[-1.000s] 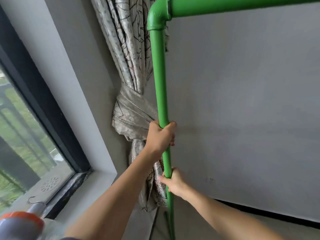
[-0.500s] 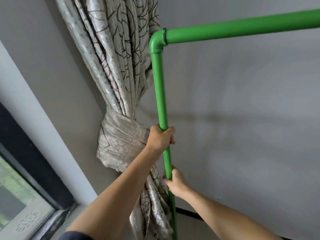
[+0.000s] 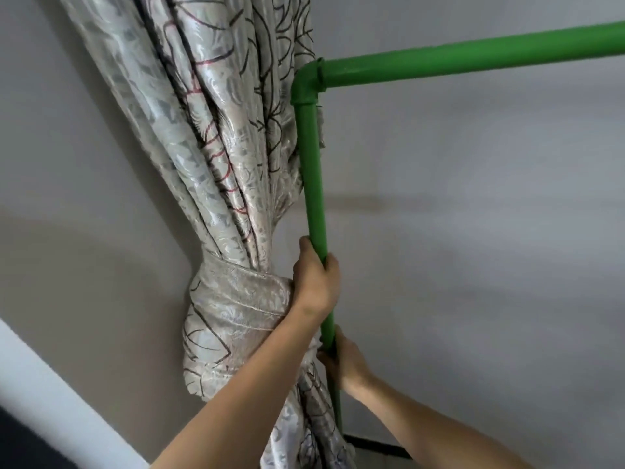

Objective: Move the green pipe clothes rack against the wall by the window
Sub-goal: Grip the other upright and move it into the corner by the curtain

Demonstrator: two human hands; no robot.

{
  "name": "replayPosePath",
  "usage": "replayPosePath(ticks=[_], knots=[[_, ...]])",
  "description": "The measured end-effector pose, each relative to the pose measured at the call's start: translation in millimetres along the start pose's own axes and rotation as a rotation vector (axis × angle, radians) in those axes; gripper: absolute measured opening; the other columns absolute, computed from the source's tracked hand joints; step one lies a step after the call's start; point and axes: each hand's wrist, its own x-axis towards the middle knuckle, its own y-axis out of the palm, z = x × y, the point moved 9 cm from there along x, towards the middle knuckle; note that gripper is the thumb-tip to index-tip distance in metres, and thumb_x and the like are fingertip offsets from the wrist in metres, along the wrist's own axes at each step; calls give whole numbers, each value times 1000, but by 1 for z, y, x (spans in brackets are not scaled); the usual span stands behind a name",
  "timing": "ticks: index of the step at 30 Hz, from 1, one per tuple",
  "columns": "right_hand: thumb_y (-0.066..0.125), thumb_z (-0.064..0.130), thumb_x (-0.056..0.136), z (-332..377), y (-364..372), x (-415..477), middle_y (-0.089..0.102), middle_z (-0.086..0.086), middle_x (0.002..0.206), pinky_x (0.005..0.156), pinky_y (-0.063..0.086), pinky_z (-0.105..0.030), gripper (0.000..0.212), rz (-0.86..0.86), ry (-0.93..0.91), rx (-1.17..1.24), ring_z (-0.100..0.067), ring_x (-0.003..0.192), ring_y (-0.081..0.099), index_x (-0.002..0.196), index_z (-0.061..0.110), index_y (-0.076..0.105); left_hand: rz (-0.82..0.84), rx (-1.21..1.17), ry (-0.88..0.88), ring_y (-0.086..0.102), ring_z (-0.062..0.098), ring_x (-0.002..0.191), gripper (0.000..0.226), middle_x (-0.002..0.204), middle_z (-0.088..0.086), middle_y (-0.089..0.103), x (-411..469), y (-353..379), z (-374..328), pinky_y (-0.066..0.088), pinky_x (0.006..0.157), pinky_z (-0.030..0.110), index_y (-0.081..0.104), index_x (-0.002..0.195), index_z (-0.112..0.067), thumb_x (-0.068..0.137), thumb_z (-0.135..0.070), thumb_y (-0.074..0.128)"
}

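Observation:
The green pipe clothes rack (image 3: 313,177) stands close to the grey wall (image 3: 473,231). Its upright post runs down the middle of the view. An elbow joint at the top joins the post to a horizontal bar that leads off to the right. My left hand (image 3: 316,279) is wrapped around the post at mid height. My right hand (image 3: 345,362) grips the same post just below it. The foot of the rack is hidden behind my arms and the curtain.
A patterned silver curtain (image 3: 216,164), tied back in a bundle, hangs right beside the post on its left. The white window reveal (image 3: 50,401) shows at the lower left. A dark skirting strip (image 3: 378,446) runs along the foot of the wall.
My view has tilted up and to the right, so the window has left the frame. Both hands keep their hold on the post, which now sits nearer the curtain.

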Motion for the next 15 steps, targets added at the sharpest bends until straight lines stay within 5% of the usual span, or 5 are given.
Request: replayPosePath(ticks=[5, 9, 12, 15], knots=[[53, 29, 96, -6, 2, -9, 54, 2, 70, 53, 40, -31, 23, 25, -23, -166, -15, 60, 52, 112, 18, 42, 69, 57, 30, 65, 28, 89, 21, 98, 15, 64, -2, 2, 5, 54, 79, 43, 38, 115, -12, 96, -20, 44], [52, 34, 96, -5, 1, -16, 50, 4, 66, 51, 40, -33, 26, 53, -13, -274, -17, 58, 52, 113, 17, 40, 86, 125, 34, 67, 32, 92, 21, 99, 15, 64, -11, 1, 6, 55, 81, 51, 37, 110, -12, 95, -25, 45], [50, 29, 97, -2, -1, -24, 60, -1, 77, 58, 47, -37, 24, 117, 1, -345, -24, 68, 60, 115, 17, 42, 61, 158, 18, 66, 34, 92, 23, 98, 15, 63, -19, -3, 7, 55, 82, 52, 36, 109, -12, 95, -28, 45], [54, 21, 94, 2, -15, -42, 72, -10, 108, 80, 58, -40, 31, 195, -24, -317, -30, 93, 69, 124, 15, 50, 22, 167, -22, 65, 35, 94, 24, 99, 18, 63, -31, -6, 8, 54, 83, 51, 36, 111, -10, 95, -27, 44]])
